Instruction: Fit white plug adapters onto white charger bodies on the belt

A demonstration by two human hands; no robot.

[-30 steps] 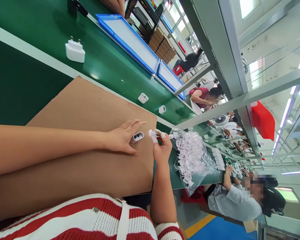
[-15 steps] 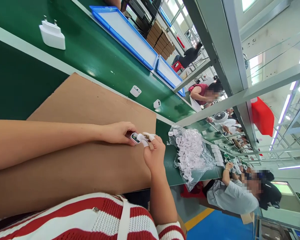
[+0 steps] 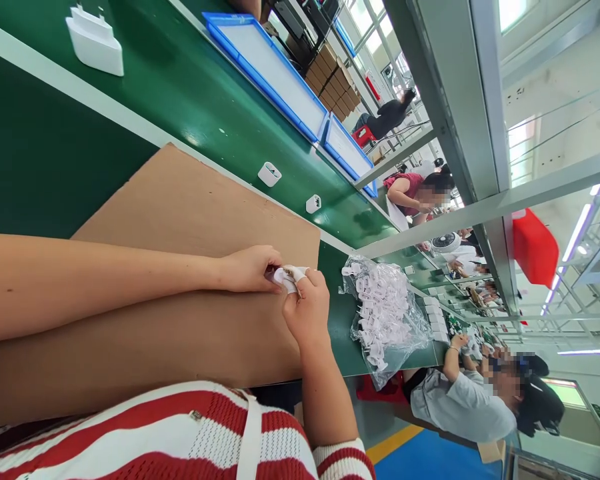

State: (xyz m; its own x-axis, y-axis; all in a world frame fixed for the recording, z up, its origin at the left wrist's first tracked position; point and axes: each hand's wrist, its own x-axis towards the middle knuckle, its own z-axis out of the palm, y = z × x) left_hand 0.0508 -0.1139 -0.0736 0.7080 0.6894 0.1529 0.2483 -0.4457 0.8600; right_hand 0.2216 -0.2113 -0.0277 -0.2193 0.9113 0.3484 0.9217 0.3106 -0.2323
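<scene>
Over the brown cardboard sheet (image 3: 220, 220), my left hand (image 3: 247, 268) is closed round a small white charger housing (image 3: 276, 274), mostly covered by the fingers. My right hand (image 3: 307, 303), with white covers on some fingertips, meets it from the right, its fingers bent and pressed against the open end. Whether a separate part sits between those fingertips is hidden. Beyond the cardboard, two small white charger housings (image 3: 269, 174) lie apart on the green bench. A larger white plug charger (image 3: 95, 43) with two pins stands farther left.
To the right of my hands lies a clear plastic bag (image 3: 387, 310) full of white plug parts. White blocks (image 3: 436, 319) line up past it. Blue-rimmed trays (image 3: 270, 70) edge the bench's far side. A co-worker in grey (image 3: 460, 400) sits at the right; metal beams cross above.
My right hand has closed in on the charger housing, and its open end with the dark inside is now covered by the fingers. The camera view has shifted slightly.
</scene>
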